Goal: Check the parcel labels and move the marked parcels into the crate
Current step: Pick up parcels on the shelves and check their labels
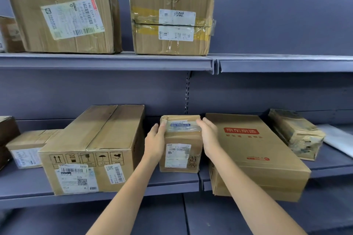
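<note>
A person's left hand (155, 142) and right hand (209, 135) clasped a small parcel (181, 145) from either side, each grip pressed against the cardboard with fingers curled over its top edge, as it stood upright on the lower shelf (172, 183). The parcel, bearing a barcode label (178, 155) on its front, sat between a big box (93, 150) to its left and a red-printed carton (254, 154) to its right. Above the parcel, two more boxes (172, 21) rested on the upper shelf (107, 61).
</note>
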`<state>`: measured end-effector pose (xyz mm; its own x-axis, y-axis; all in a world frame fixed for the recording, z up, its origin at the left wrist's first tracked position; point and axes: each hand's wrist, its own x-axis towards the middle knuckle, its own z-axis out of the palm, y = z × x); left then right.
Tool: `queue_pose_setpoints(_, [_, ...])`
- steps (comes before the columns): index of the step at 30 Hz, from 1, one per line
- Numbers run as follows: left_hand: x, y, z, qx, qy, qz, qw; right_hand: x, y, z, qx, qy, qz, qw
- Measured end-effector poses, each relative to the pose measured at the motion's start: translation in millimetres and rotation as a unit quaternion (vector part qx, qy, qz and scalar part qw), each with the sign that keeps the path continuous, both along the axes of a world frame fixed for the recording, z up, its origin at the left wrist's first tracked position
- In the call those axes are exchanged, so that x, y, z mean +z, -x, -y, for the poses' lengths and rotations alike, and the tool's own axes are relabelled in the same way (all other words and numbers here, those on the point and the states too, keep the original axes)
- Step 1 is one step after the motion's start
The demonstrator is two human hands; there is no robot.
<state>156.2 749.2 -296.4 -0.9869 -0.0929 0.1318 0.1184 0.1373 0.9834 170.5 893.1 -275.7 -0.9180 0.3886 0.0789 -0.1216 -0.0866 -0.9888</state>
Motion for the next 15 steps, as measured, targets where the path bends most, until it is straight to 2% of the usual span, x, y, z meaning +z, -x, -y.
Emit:
queue_pose_setpoints(3, [-19.7,-13.6,-1.8,-0.009,-0.045,0.024,0.999,-30.4,7.6,1.3,-0.024,0.063,-0.009,0.998])
queue_pose_setpoints(6, [-35.6,-27.8,-5.5,-0.011,-0.021,0.04,0.999,-38.2,-13.3,13.3,-0.004,0.082,0.007,0.997])
queue_pose_setpoints(9, [-40.4,-38.4,-5.1,-0.002,0.017,0.043,0.999,-43.4,-22.9,15.0,0.003,0.061,0.021,0.998])
queue_pose_setpoints(12, [-38.2,-39.8,-0.5,0.014,0.007,0.041,0.999,-46.3,-21.7,9.3,0.014,0.036,0.006,0.999])
queue_pose_setpoints(15, [-35.4,-40.6,2.6,0.017,-0.019,0.042,0.999,-22.9,-29.9,5.6,0.026,-0.007,-0.032,0.999])
